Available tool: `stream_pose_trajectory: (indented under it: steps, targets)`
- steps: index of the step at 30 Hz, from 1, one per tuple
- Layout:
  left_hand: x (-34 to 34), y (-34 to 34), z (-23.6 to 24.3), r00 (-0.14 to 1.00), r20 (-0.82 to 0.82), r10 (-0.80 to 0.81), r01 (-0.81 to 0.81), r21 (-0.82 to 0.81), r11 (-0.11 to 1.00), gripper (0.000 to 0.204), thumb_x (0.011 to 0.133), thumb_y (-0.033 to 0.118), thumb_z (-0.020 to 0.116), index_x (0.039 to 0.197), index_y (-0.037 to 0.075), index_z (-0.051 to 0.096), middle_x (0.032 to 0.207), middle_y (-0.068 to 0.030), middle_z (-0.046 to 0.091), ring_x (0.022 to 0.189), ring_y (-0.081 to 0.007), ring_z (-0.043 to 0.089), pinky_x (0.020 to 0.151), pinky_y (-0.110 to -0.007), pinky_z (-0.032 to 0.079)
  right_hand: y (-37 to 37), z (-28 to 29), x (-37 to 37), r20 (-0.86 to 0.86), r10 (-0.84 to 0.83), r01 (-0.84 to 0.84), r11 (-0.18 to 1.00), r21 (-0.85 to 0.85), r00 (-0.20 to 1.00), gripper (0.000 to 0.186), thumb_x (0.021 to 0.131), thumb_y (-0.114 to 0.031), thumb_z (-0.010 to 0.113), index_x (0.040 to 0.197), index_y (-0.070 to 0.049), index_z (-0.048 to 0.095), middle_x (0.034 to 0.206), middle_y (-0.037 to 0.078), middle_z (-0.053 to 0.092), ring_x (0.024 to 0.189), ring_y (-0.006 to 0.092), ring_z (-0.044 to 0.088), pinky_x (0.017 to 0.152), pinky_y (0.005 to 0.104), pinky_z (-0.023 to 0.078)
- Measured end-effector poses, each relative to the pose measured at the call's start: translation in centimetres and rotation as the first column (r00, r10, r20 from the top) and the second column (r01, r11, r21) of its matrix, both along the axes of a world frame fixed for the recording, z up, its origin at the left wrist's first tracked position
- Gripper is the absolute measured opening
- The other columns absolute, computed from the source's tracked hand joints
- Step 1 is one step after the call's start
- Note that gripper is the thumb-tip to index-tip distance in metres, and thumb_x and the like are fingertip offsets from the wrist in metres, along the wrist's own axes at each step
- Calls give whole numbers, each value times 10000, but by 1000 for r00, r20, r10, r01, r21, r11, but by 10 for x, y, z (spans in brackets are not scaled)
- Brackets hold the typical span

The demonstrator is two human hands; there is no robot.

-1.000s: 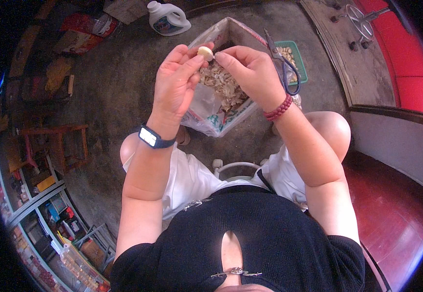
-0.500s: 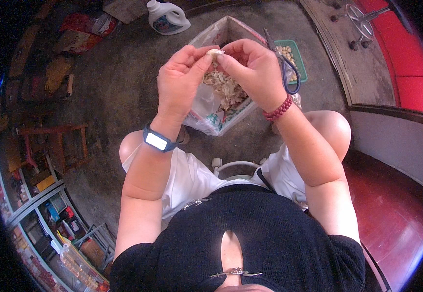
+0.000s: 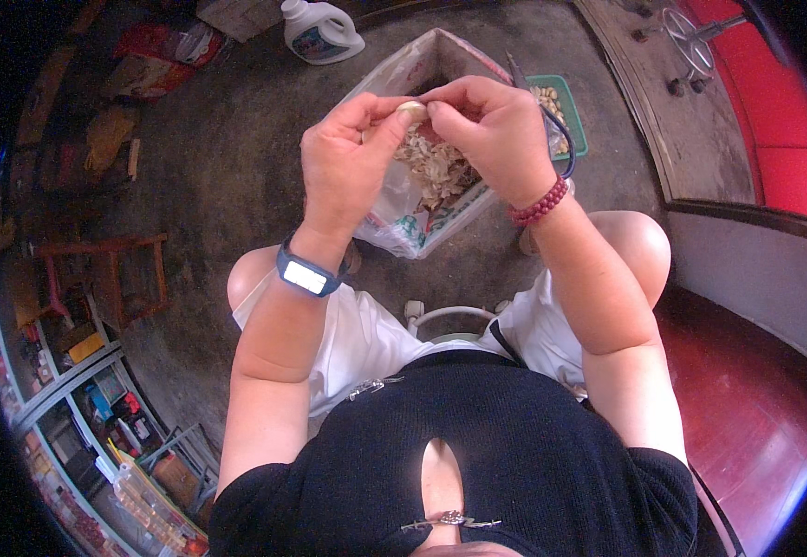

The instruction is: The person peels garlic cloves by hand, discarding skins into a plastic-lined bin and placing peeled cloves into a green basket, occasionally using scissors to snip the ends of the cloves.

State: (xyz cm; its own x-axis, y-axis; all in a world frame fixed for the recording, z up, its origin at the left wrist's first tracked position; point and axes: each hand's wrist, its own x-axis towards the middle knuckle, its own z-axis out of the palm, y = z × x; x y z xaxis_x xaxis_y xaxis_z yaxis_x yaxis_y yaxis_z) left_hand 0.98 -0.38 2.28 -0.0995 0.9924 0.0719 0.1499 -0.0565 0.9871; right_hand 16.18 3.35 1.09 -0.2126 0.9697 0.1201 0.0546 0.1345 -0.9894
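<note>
Right hand (image 3: 499, 130) has edged rightward. Left hand (image 3: 346, 156) pinches a pale clove (image 3: 412, 110), grip nearly closed; right grip at its edge, can't tell its hold. Peels (image 3: 441, 174) in box (image 3: 460, 215) below.

White jug (image 3: 322, 35) at top, brown wooden frame (image 3: 111, 244) and crowded shelves (image 3: 69, 386) at left.

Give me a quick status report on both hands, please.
Left hand pinching a garlic clove above the box of papery skins. Right hand at the clove's right end. Scissors partly hidden behind right hand, not between hands.
</note>
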Motion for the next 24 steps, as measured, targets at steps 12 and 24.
stream_pose_trajectory:
  steps: [12,24]
  targets:
    - [-15,3,-6,918,395,37,33,-170,985,90,840,78,642,901,12,641,748,-25,634,617,-16,514,494,-140,354,4,1,3,-235,48,-106,965,-240,971,164,848,-124,625,876,37,638,745,53,657,666,99,627,599,220,513]
    - [-13,3,-6,885,460,72,9,-171,985,90,817,68,671,882,22,629,730,-14,619,598,-13,504,495,-135,344,5,-8,-4,-20,-43,47,975,218,999,170,750,-154,723,762,-3,648,781,69,668,721,137,632,643,260,492]
